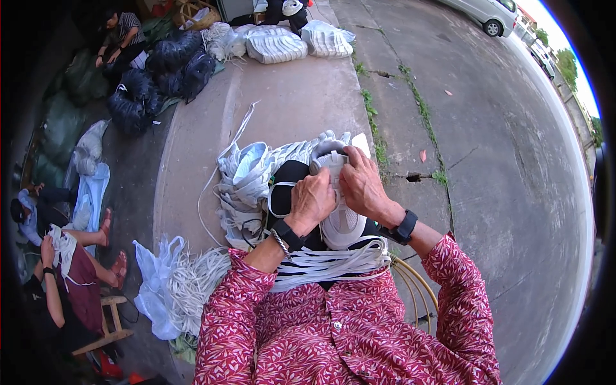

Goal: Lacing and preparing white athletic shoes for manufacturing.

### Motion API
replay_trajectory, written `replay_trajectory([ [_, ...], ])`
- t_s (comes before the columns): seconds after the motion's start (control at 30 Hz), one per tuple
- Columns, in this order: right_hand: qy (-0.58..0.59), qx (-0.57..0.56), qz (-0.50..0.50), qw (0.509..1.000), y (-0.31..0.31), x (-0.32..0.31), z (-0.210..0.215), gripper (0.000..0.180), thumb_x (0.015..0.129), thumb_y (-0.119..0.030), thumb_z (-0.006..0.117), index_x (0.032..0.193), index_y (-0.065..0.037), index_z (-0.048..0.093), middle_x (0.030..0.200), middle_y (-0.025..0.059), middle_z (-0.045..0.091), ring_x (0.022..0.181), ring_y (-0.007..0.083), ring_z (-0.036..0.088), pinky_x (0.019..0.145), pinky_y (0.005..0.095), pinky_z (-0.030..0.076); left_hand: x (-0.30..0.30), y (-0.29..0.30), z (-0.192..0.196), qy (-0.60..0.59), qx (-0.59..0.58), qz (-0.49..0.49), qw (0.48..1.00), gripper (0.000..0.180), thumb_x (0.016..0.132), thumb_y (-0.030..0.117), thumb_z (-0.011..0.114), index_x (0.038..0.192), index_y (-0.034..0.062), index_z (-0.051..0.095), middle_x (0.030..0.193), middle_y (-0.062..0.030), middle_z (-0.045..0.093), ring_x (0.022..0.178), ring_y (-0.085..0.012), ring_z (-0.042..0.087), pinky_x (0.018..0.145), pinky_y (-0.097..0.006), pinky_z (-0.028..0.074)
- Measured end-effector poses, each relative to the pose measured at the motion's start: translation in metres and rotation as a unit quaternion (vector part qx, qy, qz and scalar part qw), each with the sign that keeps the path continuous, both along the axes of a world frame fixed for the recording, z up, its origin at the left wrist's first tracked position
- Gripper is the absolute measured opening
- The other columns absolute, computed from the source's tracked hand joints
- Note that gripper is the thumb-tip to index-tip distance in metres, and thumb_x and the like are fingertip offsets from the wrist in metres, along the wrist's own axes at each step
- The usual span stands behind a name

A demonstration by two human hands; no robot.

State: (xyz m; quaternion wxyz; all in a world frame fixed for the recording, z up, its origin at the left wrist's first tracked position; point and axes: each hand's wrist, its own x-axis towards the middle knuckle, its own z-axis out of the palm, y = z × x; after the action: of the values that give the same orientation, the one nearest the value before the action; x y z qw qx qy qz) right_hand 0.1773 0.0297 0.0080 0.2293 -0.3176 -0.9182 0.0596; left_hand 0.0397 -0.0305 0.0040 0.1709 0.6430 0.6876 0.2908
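White shoe held in both hands over the lap

White and pale grey, the shoe [340,215] sits at picture centre, toe toward the person's body, held above the lap. The left hand [312,200] is closed over the shoe's left side near the lacing, knuckles up, fingers curled tight against the upper. The right hand [362,186] grips the far end from the right, fingers folded over the top edge; both hands are in firm contact with the shoe and nearly touch each other. Whether a lace is pinched between the fingers cannot be told.

A bundle of white laces [330,263] lies draped across the lap just below the shoe, touching its toe end. Each wrist carries a dark watch-like band; the sleeves are red with a small pale print.

Beyond the hands, a heap of white shoes [256,170] rests on the concrete slab [295,96], just beside and partly behind the held shoe. A loose pile of further white laces [192,282] lies at lower left with a pale plastic bag [151,282] beside it.

Further rows of white shoes [276,43] and dark bags [173,54] stand at the slab's far end. Other persons sit at the left edge, well apart. A silver car [484,13] stands on the road at top right.
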Motion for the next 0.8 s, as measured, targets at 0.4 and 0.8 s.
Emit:
replay_trajectory([
  [0.4, -0.052, -0.038, 0.029, 0.998, 0.009, 0.000, 0.009, 0.022, 0.067, -0.008, 0.061, 0.086, 0.003, 0.064, 0.118, 0.0230, 0.046, 0.114, 0.0359, 0.043, 0.088, 0.0480, 0.037, 0.009, 0.008, 0.010, 0.094, 0.018, -0.030, 0.995, 0.014, 0.075, 0.012, 0.059, 0.080, -0.0003, 0.056, 0.064, -0.0227, 0.060, 0.063, -0.0379, 0.063, 0.058, -0.047, 0.051],
  [0.8, 0.114, -0.074, 0.109, 0.985, 0.024, 0.012, 0.019, 0.002, 0.071, -0.007, 0.062, 0.073, -0.005, 0.063, 0.109, 0.0140, 0.057, 0.107, 0.0321, 0.050, 0.084, 0.0451, 0.042, -0.038, -0.024, 0.019, 0.173, 0.025, -0.034, 0.984, 0.008, 0.070, 0.007, 0.055, 0.073, -0.0009, 0.055, 0.062, -0.0217, 0.059, 0.059, -0.0364, 0.061, 0.056, -0.046, 0.049],
])
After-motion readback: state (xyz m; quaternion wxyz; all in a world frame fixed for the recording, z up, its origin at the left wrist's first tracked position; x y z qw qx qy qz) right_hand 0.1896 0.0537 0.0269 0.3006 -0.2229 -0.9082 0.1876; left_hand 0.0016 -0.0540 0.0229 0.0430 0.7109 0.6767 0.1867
